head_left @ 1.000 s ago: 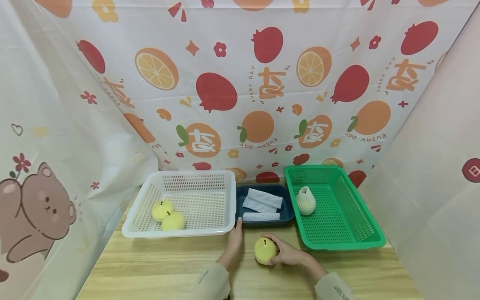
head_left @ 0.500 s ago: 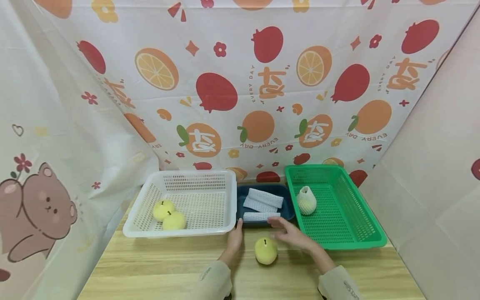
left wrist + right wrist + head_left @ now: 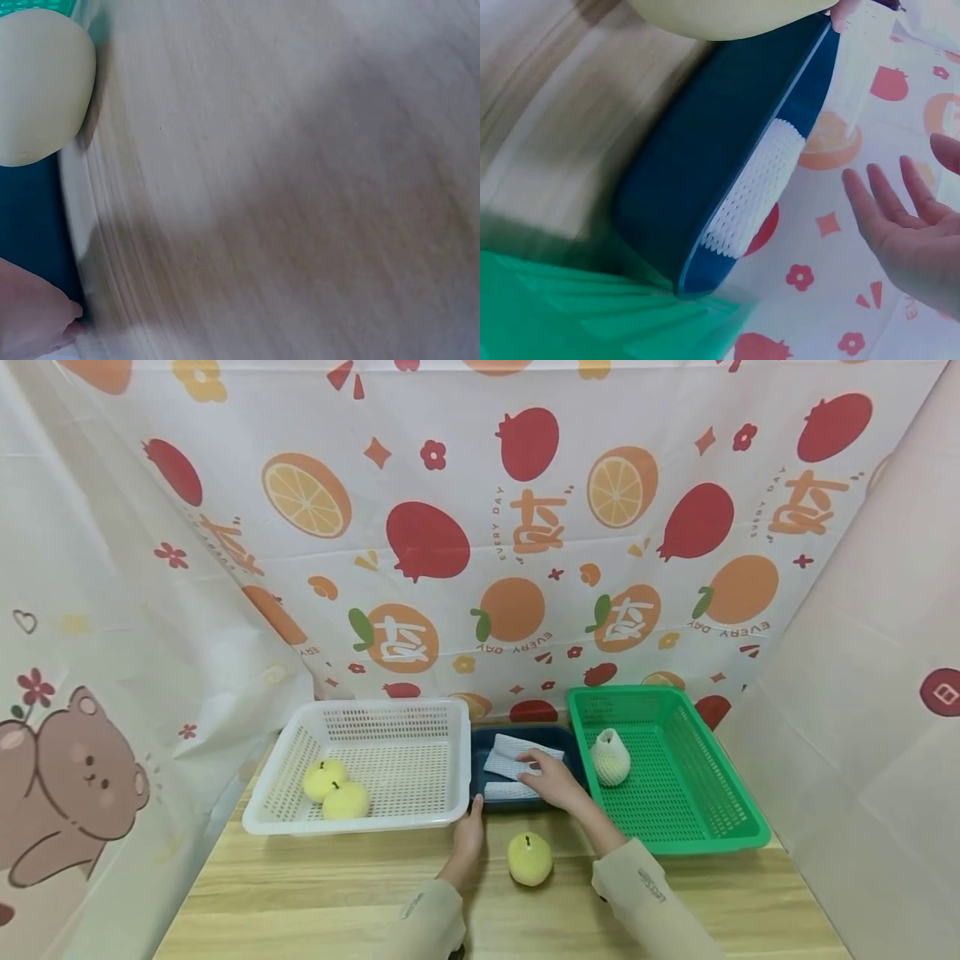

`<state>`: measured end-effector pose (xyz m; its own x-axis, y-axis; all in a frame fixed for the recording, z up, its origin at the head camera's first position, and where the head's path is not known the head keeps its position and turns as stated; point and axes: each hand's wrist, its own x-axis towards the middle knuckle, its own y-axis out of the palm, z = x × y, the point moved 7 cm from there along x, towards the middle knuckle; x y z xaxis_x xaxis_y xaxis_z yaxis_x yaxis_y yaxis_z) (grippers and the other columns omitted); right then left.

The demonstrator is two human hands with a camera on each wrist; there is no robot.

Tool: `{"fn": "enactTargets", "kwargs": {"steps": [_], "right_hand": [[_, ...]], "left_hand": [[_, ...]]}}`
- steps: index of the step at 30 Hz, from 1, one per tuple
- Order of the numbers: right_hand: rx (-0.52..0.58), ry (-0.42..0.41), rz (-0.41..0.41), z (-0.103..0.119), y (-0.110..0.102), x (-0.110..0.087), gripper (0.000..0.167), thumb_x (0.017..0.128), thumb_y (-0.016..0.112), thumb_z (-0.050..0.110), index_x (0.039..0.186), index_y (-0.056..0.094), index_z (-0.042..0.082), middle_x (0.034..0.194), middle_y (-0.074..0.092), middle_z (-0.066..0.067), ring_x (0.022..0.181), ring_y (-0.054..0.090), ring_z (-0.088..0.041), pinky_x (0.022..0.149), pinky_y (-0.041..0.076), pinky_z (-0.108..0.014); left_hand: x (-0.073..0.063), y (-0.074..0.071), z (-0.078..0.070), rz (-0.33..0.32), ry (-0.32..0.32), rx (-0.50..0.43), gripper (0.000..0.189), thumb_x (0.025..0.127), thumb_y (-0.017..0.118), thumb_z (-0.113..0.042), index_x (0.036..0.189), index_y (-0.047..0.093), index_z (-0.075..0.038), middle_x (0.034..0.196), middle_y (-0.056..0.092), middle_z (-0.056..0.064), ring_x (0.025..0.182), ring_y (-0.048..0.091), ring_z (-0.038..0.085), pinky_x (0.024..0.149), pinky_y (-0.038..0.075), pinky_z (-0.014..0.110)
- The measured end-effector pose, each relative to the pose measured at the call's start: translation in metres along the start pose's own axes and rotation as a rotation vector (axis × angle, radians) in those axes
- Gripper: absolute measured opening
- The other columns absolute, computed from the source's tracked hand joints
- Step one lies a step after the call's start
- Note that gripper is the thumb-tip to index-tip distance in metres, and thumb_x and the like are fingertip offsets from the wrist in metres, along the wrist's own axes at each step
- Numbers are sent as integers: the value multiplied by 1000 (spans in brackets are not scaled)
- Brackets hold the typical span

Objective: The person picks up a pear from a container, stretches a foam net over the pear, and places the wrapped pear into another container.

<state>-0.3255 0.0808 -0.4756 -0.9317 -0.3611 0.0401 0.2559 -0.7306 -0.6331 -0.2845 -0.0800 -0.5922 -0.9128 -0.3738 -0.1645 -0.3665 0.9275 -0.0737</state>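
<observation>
My right hand reaches over the dark blue tray, its fingers spread and bent a little above the white foam fruit nets; contact is unclear. The right wrist view shows that hand with fingers apart and nothing in them, beside a foam net in the tray. With its fingers extended, my left hand touches the tray's near left corner. A yellow pear stands upright on the table before the tray. In the left wrist view the pear shows partly, near the left hand.
To the left, a white basket contains two yellow pears. On the right, a green basket holds one pear in a foam net. Printed cloth hangs behind the wooden table.
My right hand has let go of the pear, leaving it on the table, and has moved forward over the foam nets in the tray. The left hand has stayed at the tray's corner.
</observation>
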Motion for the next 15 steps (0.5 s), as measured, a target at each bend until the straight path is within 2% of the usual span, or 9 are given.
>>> {"fn": "enactTargets", "kwargs": {"steps": [6,12,15], "right_hand": [[-128,32,31,1,10,16,26,89,59,12,113,60,1,114,58,-15,106,52,-33,86,45,-45],[-301,77,142,-16,28,28,21,87,61,10,106,63,4,106,61,-13,99,55,-28,83,46,-41],[-346,110,167,-27,36,30,19,86,60,10,104,64,6,105,61,-12,98,56,-27,81,46,-41]], "left_hand": [[1,0,1,-24,2,-16,59,97,47,-25,136,26,14,136,28,34,127,24,42,105,18,50],[3,0,2,-39,-7,-35,59,96,48,-24,134,26,15,135,29,35,127,24,43,105,18,49],[3,1,3,-40,-12,-60,60,96,49,-24,135,25,15,137,28,34,128,23,41,105,17,48]]}}
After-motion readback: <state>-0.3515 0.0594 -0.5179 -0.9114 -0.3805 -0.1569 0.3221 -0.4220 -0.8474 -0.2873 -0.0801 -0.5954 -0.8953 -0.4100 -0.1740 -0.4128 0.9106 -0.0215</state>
